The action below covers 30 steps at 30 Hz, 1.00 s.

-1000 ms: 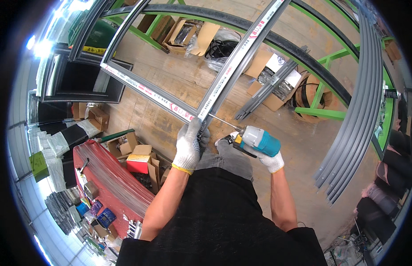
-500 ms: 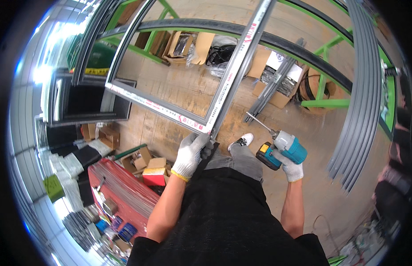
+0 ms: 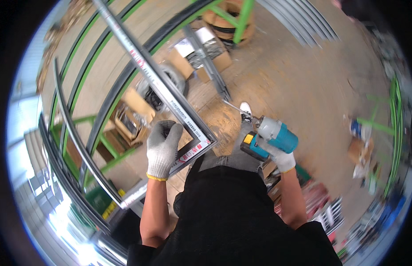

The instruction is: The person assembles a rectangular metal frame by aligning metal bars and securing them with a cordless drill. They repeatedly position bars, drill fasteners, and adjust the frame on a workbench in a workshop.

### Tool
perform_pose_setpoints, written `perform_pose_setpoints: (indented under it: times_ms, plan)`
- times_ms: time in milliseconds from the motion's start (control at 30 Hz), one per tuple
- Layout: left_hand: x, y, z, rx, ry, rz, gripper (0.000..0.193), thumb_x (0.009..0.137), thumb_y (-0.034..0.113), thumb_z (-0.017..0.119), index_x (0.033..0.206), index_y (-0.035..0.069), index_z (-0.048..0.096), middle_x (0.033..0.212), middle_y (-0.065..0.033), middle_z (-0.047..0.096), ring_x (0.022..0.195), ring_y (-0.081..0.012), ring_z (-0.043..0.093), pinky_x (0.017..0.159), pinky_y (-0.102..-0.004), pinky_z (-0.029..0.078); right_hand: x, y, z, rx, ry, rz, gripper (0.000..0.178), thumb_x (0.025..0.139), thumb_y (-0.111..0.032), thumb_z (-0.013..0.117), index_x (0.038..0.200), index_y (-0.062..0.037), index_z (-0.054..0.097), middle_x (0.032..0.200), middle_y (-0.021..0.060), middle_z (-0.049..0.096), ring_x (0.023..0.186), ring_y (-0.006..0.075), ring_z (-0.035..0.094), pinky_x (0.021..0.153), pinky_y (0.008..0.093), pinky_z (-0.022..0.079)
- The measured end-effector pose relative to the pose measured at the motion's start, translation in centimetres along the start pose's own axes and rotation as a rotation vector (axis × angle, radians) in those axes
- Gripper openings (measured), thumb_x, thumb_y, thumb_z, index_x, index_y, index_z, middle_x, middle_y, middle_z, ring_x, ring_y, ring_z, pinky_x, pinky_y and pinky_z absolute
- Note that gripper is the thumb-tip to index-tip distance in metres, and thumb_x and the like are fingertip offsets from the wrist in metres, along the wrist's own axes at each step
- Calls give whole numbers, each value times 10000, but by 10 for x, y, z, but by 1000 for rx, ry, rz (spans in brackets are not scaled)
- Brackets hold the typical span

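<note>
In the right fingers [image 3: 266, 146], one drill [image 3: 283, 136]

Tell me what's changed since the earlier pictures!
The view turned right. The left hand moved from the near corner of the grey rectangular frame to left of it; whether it grips is unclear. The cordless drill backed away, its bit now clear of the frame. The right hand still holds the drill.

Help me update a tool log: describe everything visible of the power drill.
The power drill has a teal body, a grey, metallic-looking front housing and a long, thin bit pointing up and left in the picture. A black battery pack with a yellow patch sits at the handle's base. The gloved right hand grips the handle. Whether the bit is spinning cannot be told.
</note>
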<state>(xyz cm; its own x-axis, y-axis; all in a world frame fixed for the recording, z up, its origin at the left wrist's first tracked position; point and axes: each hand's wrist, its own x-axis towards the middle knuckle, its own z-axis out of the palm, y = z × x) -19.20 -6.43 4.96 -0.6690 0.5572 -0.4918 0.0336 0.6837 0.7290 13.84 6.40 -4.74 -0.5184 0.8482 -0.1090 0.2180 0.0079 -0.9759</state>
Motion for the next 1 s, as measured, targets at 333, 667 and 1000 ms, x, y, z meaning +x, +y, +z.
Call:
perform_pose_setpoints:
  times_ms: [333, 667, 1000]
  plan:
    - [35, -13, 28, -418, -487, -139, 398, 969, 290, 795, 1167, -47, 720, 980, -53, 733, 820, -130, 687, 737, -283, 554, -173, -17, 115, -147, 269, 121, 481, 845, -165, 898, 1278, -62, 715, 1167, 107, 769, 1081, 297, 739, 924, 389, 579]
    - [50, -22, 24, -459, -526, -154, 320, 1005, 258, 728, 1207, 9, 719, 1024, -80, 757, 862, -170, 732, 766, -305, 606, -177, -15, 182, 31, 325, 58, 450, 867, -165, 876, 1263, -34, 706, 1164, 116, 768, 1073, 269, 745, 954, 354, 587]
    - [36, -17, 30, -515, -542, -137, 318, 1013, 239, 709, 1219, -3, 706, 1061, -92, 751, 891, -180, 734, 778, -301, 608, -167, 2, 186, 814, 271, 322, 554, 857, -147, 885, 1352, -47, 660, 1253, 102, 739, 1149, 241, 715, 1024, 343, 559]
